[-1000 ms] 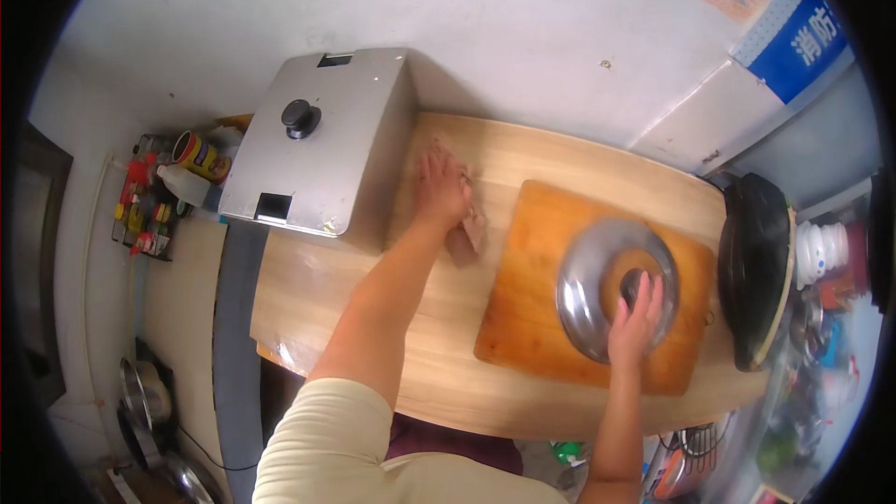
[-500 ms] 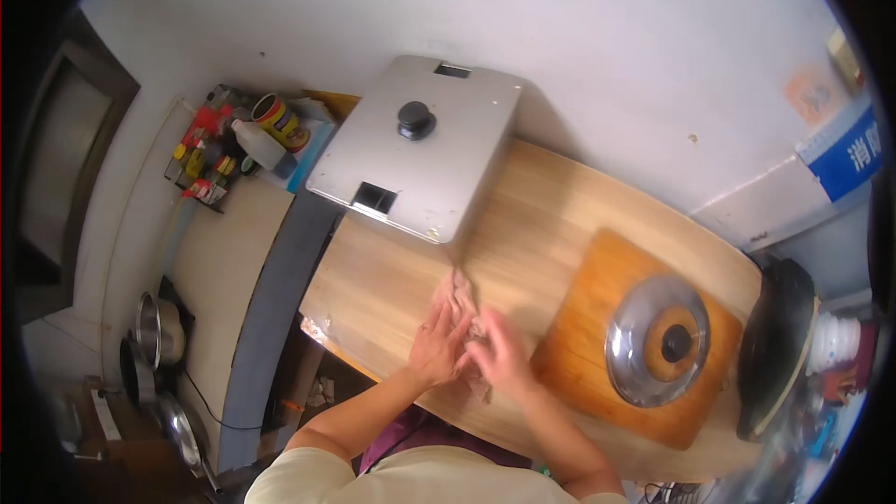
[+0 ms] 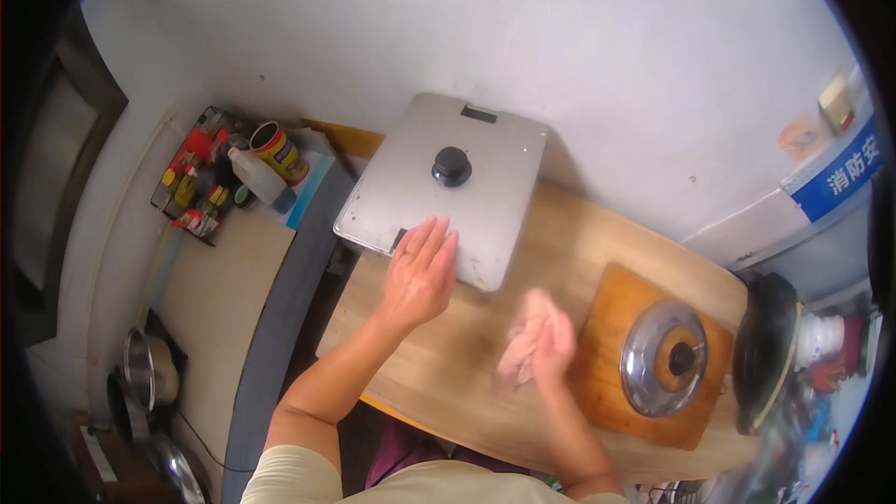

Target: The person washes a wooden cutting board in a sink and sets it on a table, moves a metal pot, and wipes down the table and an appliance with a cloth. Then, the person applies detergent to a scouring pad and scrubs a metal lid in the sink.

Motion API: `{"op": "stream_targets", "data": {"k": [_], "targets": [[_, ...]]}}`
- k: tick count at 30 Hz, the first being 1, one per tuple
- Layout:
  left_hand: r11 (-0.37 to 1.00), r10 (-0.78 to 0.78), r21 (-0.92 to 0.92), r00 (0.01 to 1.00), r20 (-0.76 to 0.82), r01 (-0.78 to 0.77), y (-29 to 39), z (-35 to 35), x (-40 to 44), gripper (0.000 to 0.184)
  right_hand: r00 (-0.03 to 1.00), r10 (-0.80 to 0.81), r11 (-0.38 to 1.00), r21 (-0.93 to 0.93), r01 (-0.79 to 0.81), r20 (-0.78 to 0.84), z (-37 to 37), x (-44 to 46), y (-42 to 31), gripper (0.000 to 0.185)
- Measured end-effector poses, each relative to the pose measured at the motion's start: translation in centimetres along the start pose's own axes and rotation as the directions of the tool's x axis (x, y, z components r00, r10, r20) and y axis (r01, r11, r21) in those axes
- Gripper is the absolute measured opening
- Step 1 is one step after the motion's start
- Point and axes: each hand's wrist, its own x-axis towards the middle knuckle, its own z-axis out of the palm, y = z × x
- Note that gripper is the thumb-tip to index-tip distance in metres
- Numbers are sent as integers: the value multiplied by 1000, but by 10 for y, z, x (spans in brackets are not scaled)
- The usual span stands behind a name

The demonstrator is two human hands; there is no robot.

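My left hand (image 3: 420, 273) is at the near edge of a silver metal lidded box (image 3: 495, 177), fingers stretched out over one of its dark slots; whether the palm presses on the metal I cannot tell. A black knob (image 3: 452, 166) sits in the middle of the lid. Crumpled in my right hand (image 3: 554, 347) is a pale pink cloth (image 3: 530, 329), somewhat blurred, over the wooden table (image 3: 439, 355). To the right of that hand lies a wooden cutting board (image 3: 607, 336) carrying a glass pot lid (image 3: 644, 378).
At the table's right end stands a dark pan (image 3: 763, 355). A side counter (image 3: 224, 271) on the left holds a rack of bottles (image 3: 191, 182), a yellow can (image 3: 278, 151) and a steel pot (image 3: 154, 373). The white wall (image 3: 616, 65) rises behind the box.
The hands have parted. My left hand has left the cloth and moved up to the box; my right hand has lifted the cloth and shifted right. The camera view has tilted slightly.
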Motion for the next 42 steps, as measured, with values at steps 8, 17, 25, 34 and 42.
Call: {"op": "stream_targets", "data": {"k": [8, 17, 25, 34, 42], "targets": [[996, -82, -39, 991, 102, 86, -25, 28, 8, 49, 765, -389, 608, -481, 632, 513, 83, 73, -92, 33], [992, -93, -75, 983, 157, 106, -29, 27, 9, 54, 747, -436, 695, -339, 634, 502, 118, 176, -58, 14], [990, -103, -82, 981, 162, 117, -31, 29, 5, 56, 815, -491, 416, -740, 529, 307, 143, 319, -10, 9], [989, -131, -56, 986, 103, 137, -26, 31, 7, 54, 755, -386, 443, -611, 656, 530, 121, 201, -57, 12], [995, -89, -31, 996, 28, 90, -30, 34, 4, 49, 704, -390, 545, -468, 696, 593, 79, 81, -96, 24]]}}
